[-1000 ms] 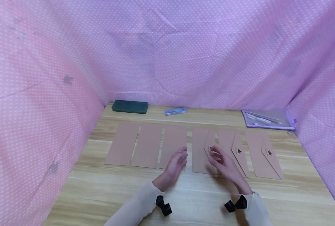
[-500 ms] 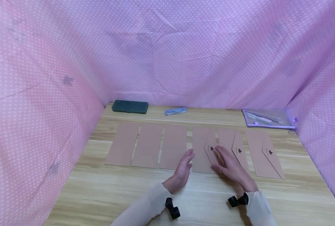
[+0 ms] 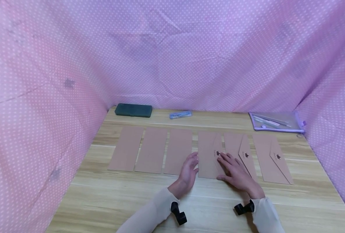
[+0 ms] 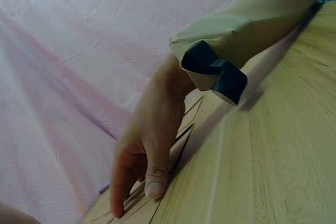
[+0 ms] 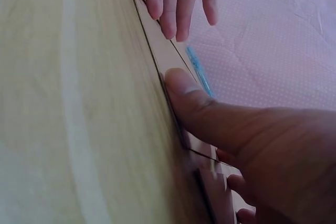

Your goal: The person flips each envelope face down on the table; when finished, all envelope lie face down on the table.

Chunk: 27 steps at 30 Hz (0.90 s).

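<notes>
Where envelope flap [image 3: 217,151] stood slightly raised, right hand [image 3: 238,173] now presses it flatter.

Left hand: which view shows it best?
The head view: it shows the left hand from wrist to fingertips. The right wrist view shows only fingers at its top edge; the left wrist view, apparently just a sliver at bottom left.

6 envelopes [image 3: 206,155]: matt paper | table [image 3: 102,200]: smooth wood-grain | curtain [image 3: 172,61]: cloth
</notes>
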Each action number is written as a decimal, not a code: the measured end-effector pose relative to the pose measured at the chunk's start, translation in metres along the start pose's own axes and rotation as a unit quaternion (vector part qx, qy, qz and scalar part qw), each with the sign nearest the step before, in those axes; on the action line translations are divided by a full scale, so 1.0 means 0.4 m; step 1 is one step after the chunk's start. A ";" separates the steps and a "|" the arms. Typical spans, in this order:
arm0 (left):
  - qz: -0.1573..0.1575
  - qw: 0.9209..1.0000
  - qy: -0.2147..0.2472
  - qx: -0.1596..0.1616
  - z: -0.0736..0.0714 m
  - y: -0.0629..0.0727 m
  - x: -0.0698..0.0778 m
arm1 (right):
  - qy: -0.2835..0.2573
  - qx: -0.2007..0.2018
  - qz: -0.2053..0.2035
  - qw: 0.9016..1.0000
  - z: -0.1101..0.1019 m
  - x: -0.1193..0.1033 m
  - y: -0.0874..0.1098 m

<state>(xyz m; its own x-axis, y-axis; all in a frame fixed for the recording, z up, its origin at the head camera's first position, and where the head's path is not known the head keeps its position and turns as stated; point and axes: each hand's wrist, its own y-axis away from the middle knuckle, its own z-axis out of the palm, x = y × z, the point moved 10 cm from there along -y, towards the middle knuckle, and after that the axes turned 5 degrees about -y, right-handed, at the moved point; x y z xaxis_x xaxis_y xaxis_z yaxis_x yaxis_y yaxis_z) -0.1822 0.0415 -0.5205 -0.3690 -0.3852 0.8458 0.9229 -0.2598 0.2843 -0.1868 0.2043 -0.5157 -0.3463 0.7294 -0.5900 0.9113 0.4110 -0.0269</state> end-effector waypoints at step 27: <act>-0.006 0.999 0.039 0.033 -0.032 -0.005 -0.004 | -0.013 -0.002 0.021 1.000 -0.006 -0.027 -0.024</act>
<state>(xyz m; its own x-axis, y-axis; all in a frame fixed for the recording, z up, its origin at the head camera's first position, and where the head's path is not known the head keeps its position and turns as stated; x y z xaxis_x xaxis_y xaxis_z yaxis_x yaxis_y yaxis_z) -0.1850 0.0314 -0.5282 -0.3856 -0.4509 0.8050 0.9225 -0.2075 0.3256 -0.1922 0.1937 -0.5071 -0.3012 0.7323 -0.6107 0.9244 0.3815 0.0016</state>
